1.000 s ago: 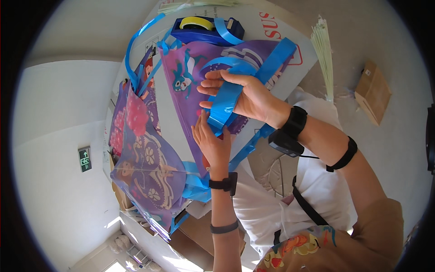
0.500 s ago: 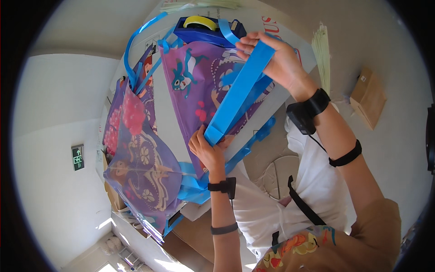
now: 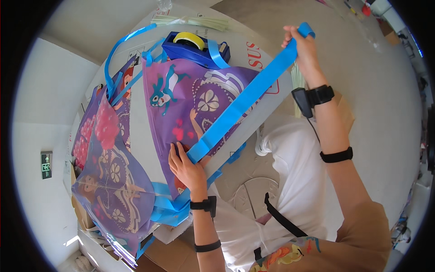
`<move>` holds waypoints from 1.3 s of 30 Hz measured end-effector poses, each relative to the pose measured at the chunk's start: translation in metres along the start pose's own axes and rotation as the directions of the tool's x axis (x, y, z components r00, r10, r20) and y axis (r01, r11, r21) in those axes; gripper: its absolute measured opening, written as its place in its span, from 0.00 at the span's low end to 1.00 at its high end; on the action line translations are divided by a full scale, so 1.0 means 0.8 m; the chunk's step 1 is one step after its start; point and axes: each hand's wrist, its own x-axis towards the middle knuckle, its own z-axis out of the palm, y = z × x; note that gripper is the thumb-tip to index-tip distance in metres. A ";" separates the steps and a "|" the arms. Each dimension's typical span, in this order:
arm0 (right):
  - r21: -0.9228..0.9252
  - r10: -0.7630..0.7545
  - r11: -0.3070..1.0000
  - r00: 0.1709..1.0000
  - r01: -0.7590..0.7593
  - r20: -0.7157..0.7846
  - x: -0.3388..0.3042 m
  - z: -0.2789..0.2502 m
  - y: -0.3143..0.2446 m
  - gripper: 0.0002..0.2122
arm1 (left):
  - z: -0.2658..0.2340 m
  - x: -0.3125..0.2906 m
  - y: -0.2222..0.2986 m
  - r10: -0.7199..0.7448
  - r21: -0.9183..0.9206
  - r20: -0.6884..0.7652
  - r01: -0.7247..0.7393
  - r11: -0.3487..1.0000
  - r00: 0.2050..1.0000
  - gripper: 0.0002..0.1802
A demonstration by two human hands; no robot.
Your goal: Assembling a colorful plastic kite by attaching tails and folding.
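Observation:
A long blue ribbon (image 3: 240, 106) runs taut and slanting across a triangular purple sheet (image 3: 181, 122) printed with cartoon figures. My right hand (image 3: 306, 52) is raised at the upper right, closed around the ribbon near its far end, which curls over above the fingers. Down at the lower end, my left hand (image 3: 189, 173) lies with fingers stretched on the sheet's edge, beside and touching the ribbon. Whether that ribbon end is fixed to the sheet is hidden by the hand. More blue ribbon (image 3: 174, 208) hangs in loose folds below my left wrist.
Beyond the sheet stands a blue tape dispenser (image 3: 195, 50) with a yellow roll. Thin pale sticks (image 3: 195, 21) lie bundled at the table's far edge. More printed purple sheets (image 3: 115, 181) with blue ribbons overlap at the left. A brown box (image 3: 344, 111) is behind my right forearm.
My right hand has moved up and right and closed on the ribbon, drawing it out longer and straight. The left hand stays at the ribbon's lower end. The view has shifted.

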 end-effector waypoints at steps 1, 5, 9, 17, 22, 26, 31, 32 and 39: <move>-0.093 0.019 0.995 1.000 -0.021 -0.024 -0.005 0.009 0.010 0.12 | -0.001 -0.001 0.003 -0.036 -0.052 0.009 0.037 0.998 0.999 0.35; -0.227 0.078 0.970 0.996 -0.086 -0.045 -0.031 0.033 0.054 0.13 | -0.004 0.002 0.005 -0.032 -0.056 0.007 0.033 0.998 0.999 0.35; -0.141 0.245 0.961 0.969 -0.239 0.031 -0.046 0.033 0.079 0.14 | -0.005 0.006 0.003 -0.023 0.003 0.033 0.023 1.000 0.999 0.36; -0.426 -0.020 0.904 0.990 -0.040 -0.137 -0.026 0.021 0.112 0.10 | -0.005 0.002 0.002 -0.022 -0.005 0.035 0.022 1.000 0.999 0.38; -0.097 0.070 0.991 0.981 -0.089 -0.179 -0.005 0.013 0.114 0.11 | -0.002 -0.003 0.000 -0.011 0.001 0.014 0.011 1.000 1.000 0.38; -0.083 0.114 0.988 0.975 -0.131 -0.191 0.002 0.016 0.115 0.12 | -0.001 -0.004 0.000 -0.046 -0.057 0.011 0.047 0.997 0.999 0.38; -0.217 0.119 0.965 0.984 -0.146 -0.132 -0.001 0.016 0.122 0.12 | -0.009 -0.002 0.000 -0.117 -0.272 0.024 0.119 0.955 0.993 0.40; -0.215 0.113 0.967 0.986 -0.139 -0.126 -0.002 0.015 0.123 0.12 | -0.013 0.000 0.002 -0.112 -0.319 0.046 0.121 0.940 0.993 0.41; -0.206 0.073 0.974 0.991 -0.094 -0.109 -0.002 0.016 0.123 0.12 | -0.067 0.015 0.034 0.249 -0.201 0.244 -0.202 0.958 0.937 0.42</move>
